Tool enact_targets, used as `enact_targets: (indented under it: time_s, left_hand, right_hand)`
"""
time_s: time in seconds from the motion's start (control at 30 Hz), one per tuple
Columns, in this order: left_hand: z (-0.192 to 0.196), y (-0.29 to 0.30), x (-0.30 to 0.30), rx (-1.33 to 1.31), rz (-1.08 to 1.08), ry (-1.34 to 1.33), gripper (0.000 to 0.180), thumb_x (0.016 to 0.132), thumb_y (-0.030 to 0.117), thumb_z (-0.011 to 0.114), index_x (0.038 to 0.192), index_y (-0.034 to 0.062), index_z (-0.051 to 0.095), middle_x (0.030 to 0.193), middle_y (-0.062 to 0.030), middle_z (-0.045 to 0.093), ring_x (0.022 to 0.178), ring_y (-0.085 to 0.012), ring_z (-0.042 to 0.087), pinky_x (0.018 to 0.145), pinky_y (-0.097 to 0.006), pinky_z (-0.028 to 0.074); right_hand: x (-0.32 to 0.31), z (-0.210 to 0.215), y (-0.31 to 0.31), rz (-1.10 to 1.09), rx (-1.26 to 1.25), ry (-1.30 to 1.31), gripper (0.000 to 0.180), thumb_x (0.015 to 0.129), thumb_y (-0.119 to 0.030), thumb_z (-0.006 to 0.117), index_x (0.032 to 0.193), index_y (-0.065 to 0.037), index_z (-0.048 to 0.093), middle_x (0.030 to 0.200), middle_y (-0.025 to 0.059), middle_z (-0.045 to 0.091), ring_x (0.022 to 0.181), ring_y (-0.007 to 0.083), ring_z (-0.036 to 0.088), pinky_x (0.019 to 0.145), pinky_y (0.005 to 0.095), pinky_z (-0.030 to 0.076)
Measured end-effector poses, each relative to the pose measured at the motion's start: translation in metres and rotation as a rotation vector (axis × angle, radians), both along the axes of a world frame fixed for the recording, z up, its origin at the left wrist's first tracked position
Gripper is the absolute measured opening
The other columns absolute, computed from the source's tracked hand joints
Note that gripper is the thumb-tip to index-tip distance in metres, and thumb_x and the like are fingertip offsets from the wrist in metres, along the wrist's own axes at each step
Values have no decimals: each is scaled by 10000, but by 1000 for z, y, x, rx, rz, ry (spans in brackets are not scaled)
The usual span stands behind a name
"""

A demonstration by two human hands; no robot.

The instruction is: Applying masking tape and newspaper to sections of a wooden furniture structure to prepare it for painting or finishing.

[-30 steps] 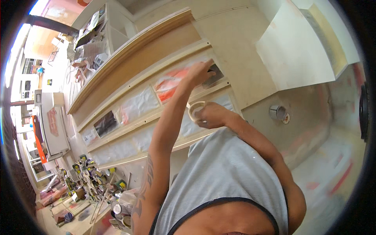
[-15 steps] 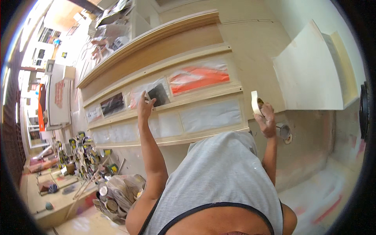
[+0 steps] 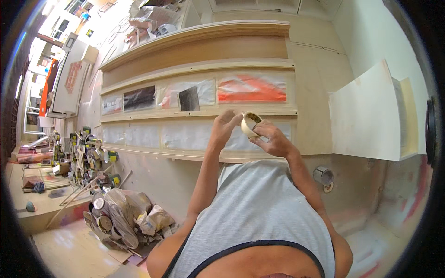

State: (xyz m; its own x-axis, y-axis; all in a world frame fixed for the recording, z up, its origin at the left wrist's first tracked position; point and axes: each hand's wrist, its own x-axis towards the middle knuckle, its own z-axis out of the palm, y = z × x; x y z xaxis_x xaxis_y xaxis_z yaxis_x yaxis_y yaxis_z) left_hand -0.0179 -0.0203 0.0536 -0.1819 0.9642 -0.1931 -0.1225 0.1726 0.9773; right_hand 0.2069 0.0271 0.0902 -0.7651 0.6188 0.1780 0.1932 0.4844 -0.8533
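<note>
The right hand (image 3: 274, 141) grips a roll of pale tape (image 3: 246, 130), with the thumb and fingers on its right side. The left hand (image 3: 226, 127) is at the other side of the roll, its fingertips close to the edge; I cannot tell if they pinch the tape. The roll is up in front of the gray shirt (image 3: 269, 199), over the near part of a long wooden frame (image 3: 204, 116). Past the hands, a small dark piece (image 3: 188, 99) sits tilted in the frame, between a black sheet (image 3: 139, 98) and an orange and white sheet (image 3: 252, 90). To the right are a big white board (image 3: 366, 116) and a can (image 3: 323, 175).
</note>
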Motion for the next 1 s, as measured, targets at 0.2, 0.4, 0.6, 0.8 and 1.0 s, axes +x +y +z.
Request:
enact_targets:
  time_s: [0.2,0.4,0.6,0.8,1.0]
  left_hand:
    - [4,-3,-35,17,-49,15,206,1021,187,678,1083,-8,700,939,-16,698,870,-102,615,817,-285,509]
    - [0,12,-86,-10,-96,-94,224,1015,224,688,1051,4,705,900,4,672,826,-88,599,756,-266,494]
    - [-7,67,-142,-1,-292,327,274,961,288,741,1070,37,745,825,-35,690,720,-95,597,645,-273,482]
    - [-27,148,-171,242,-134,575,269,901,308,740,1006,66,793,930,-154,741,832,-307,705,772,-395,531]
    - [-49,169,-165,399,-130,729,219,886,346,720,962,166,818,951,-67,731,877,-335,698,779,-423,545]
  right_hand:
    - [-30,-13,-25,-99,-166,37,216,910,-182,764,949,8,668,899,173,655,884,350,612,816,444,486]
    - [-97,-3,-47,-222,-266,5,245,947,-209,730,992,25,673,904,188,665,845,331,643,798,421,505]
    - [-158,-17,-58,-549,-314,54,350,989,-225,672,1252,5,646,996,182,718,918,268,690,850,381,523]
    - [-217,-1,-38,-848,-341,-67,512,984,-266,660,1427,-45,528,1088,268,715,1021,388,709,890,463,539]
    - [-230,-1,-20,-751,-198,-540,545,991,-284,629,1462,-46,495,1146,300,671,1060,462,665,902,542,535]
